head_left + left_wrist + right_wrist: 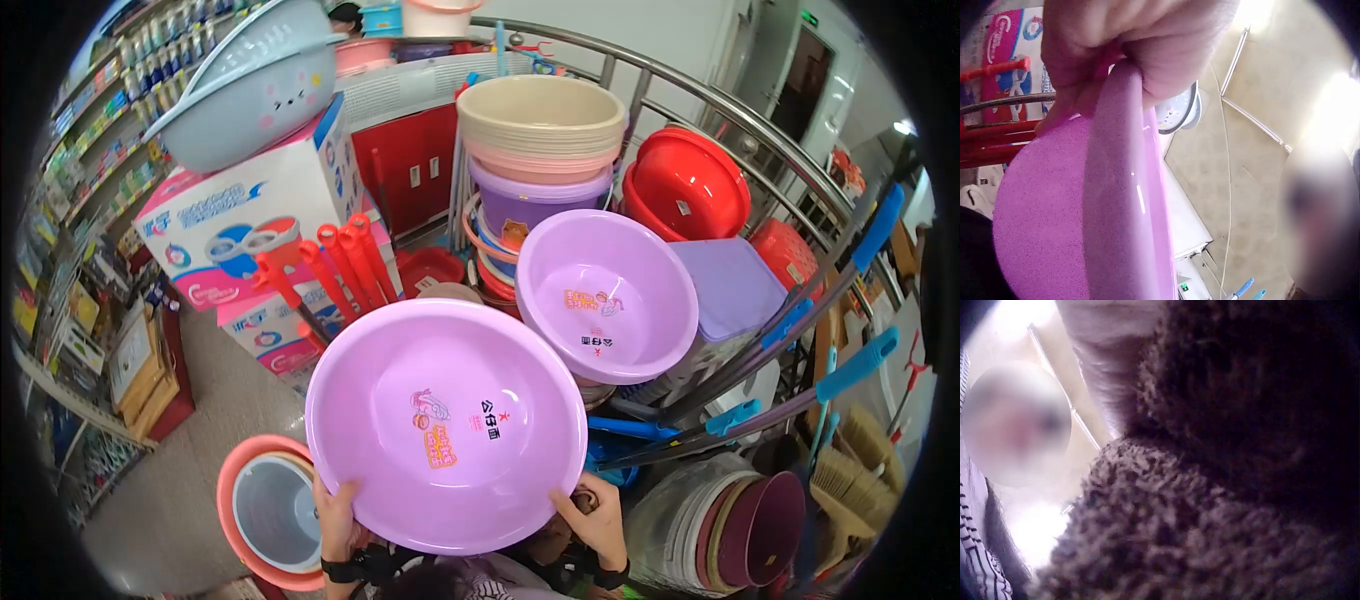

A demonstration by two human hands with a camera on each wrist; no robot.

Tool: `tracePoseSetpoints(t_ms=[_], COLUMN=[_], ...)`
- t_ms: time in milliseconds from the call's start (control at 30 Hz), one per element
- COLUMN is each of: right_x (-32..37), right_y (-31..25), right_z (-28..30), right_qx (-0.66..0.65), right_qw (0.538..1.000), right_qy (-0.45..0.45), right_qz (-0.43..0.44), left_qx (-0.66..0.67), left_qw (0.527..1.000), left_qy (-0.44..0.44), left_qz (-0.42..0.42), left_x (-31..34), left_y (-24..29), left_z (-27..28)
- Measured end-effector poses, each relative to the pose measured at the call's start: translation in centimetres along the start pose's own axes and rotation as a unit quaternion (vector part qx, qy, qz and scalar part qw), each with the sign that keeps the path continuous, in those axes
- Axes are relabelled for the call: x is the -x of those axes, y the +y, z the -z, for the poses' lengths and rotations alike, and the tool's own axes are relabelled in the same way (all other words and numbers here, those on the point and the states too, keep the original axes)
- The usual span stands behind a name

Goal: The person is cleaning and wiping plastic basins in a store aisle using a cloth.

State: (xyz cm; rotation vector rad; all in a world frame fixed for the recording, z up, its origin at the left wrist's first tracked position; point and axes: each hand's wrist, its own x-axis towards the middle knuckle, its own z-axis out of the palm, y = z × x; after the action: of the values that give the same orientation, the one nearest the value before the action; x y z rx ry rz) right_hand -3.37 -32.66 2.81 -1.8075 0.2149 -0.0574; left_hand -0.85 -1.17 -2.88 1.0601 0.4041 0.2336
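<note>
A large light purple plastic wash basin (445,350) is held up in front of the body, its printed inside facing me. At its lower left rim my left hand (338,520) grips the edge; the left wrist view shows the fingers (1129,37) pinching the rim of the basin (1116,187). My right hand (600,530) holds the lower right rim, thumb on the inner face. A fluffy brown cloth (1141,512) is bunched at the right palm and fills most of the right wrist view, hiding those fingers.
Beside the held basin is a smaller purple basin (610,300), before stacked cream basins (545,110). Red handles (345,260) stick up by boxes (230,220). Blue-handled poles (860,365) lean in from the right, above nested bins (770,530). Buckets (240,500) stand at lower left.
</note>
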Motion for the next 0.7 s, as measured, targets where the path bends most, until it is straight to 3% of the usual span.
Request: tracePoseSetpoints(t_ms=[33, 200, 367, 433, 500, 533, 667, 700], right_x=[0.2, 0.7, -0.1, -0.7, -1.3, -1.7, -4.2, -4.9], right_y=[0.2, -0.7, -3.1, -4.5, -6.7, -7.7, -12.2, -13.7], right_z=[0.1, -0.5, -1.2, -1.4, -1.9, -1.6, 1.0, 2.0], right_qx=[0.031, -0.081, -0.041, -0.001, -0.059, -0.032, -0.022, -0.014], right_qw=[0.999, 0.994, 0.984, 0.98, 0.975, 0.971, 0.929, 0.925], right_qy=[-0.018, -0.068, -0.089, -0.051, 0.063, 0.102, 0.225, 0.237], right_qz=[0.001, -0.015, 0.149, 0.194, 0.205, 0.216, 0.291, 0.298], left_qx=[-0.006, 0.0, 0.035, 0.09, 0.102, 0.096, 0.034, 0.039], left_qw=[1.0, 1.0, 0.999, 0.993, 0.985, 0.986, 0.948, 0.947], left_qy=[-0.011, 0.003, 0.001, -0.046, -0.101, -0.103, -0.24, -0.257], left_qz=[-0.001, -0.016, -0.04, -0.068, -0.095, -0.088, -0.205, -0.186], left_x=[-0.1, -0.2, -0.2, -0.5, -1.1, -1.5, -4.4, -5.3], left_y=[0.0, 0.8, 2.6, 3.3, 4.5, 5.1, 7.7, 9.1], left_z=[0.1, -0.3, -5.7, -8.7, -11.4, -12.2, -15.1, -15.8])
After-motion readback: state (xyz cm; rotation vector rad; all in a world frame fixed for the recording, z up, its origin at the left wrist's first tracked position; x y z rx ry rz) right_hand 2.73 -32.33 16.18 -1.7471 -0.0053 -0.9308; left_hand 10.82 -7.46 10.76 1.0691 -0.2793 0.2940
